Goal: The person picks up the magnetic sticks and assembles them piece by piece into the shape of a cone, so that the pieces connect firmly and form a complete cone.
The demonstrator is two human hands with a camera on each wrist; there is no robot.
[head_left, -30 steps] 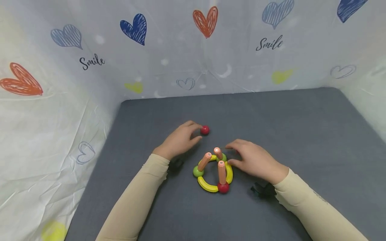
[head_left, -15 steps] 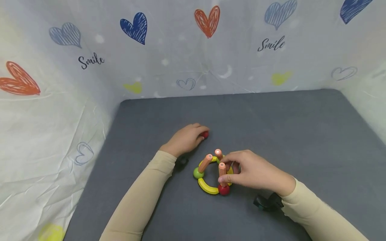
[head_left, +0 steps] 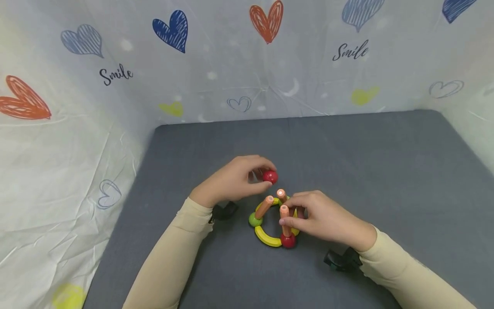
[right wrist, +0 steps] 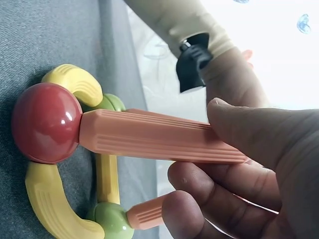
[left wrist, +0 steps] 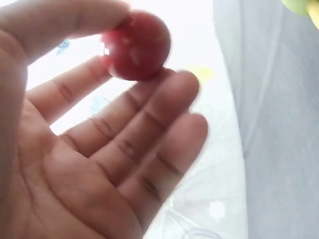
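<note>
My left hand (head_left: 237,178) pinches a shiny red ball (head_left: 270,176) between thumb and fingertips, just behind the toy ring; the left wrist view shows the other fingers spread below it. With thumb and fingers, my right hand (head_left: 328,218) holds the upper part of the front orange ridged rod (right wrist: 154,134). That rod stands in another red ball (head_left: 288,241). Curved yellow pieces (head_left: 267,237) join this ball to green balls (right wrist: 113,221), making a ring on the table. Two more orange rods (head_left: 264,207) rise from the green balls. My right fingers cover the ring's right side in the head view.
The toy ring lies on a dark grey tabletop (head_left: 362,159). A white curtain (head_left: 208,56) printed with hearts and "Smile" borders the back and sides. A black camera mount (head_left: 343,259) hangs under each wrist.
My left hand has taken hold of the loose red ball and brought it right, closer to the ring. My right hand has moved from the ring's right side onto the front orange rod.
</note>
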